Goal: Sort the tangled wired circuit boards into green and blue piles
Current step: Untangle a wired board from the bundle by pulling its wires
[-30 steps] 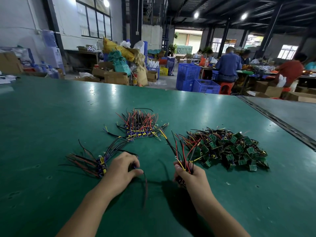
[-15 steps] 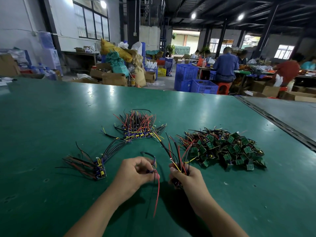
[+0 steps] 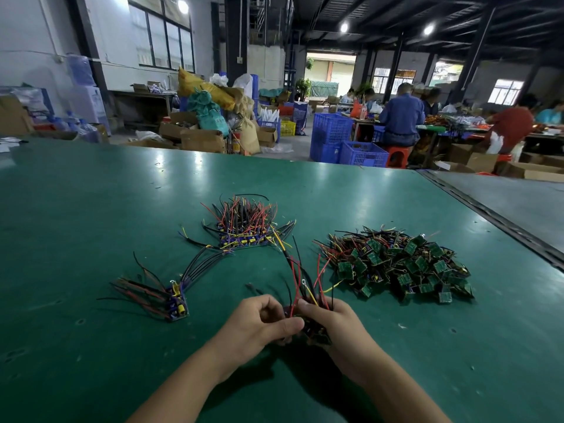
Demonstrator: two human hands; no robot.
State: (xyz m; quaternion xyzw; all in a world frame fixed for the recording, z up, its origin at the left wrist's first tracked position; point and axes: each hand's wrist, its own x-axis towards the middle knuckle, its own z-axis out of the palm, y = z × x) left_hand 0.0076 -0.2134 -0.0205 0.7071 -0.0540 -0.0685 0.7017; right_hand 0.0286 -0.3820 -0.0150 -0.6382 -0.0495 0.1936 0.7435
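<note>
My left hand (image 3: 259,323) and my right hand (image 3: 334,320) meet at the table's near middle. Both grip one small bunch of wired boards (image 3: 305,288), whose red, black and yellow wires stand up between them. The boards in the bunch are mostly hidden by my fingers. A large pile of green boards (image 3: 403,264) lies to the right. A row of blue boards (image 3: 244,236) with red and black wires sits farther back at centre. A smaller cluster of blue boards (image 3: 175,300) lies at the left.
The work surface is a wide green table (image 3: 76,224). A dark seam (image 3: 494,218) runs diagonally at its right, with a grey table beyond. Blue crates (image 3: 345,141), cardboard boxes and seated people are behind the far edge.
My left hand has moved right from the small blue cluster, carrying a wired board, and now joins my right hand on the bunch. The right hand has stayed nearly in place.
</note>
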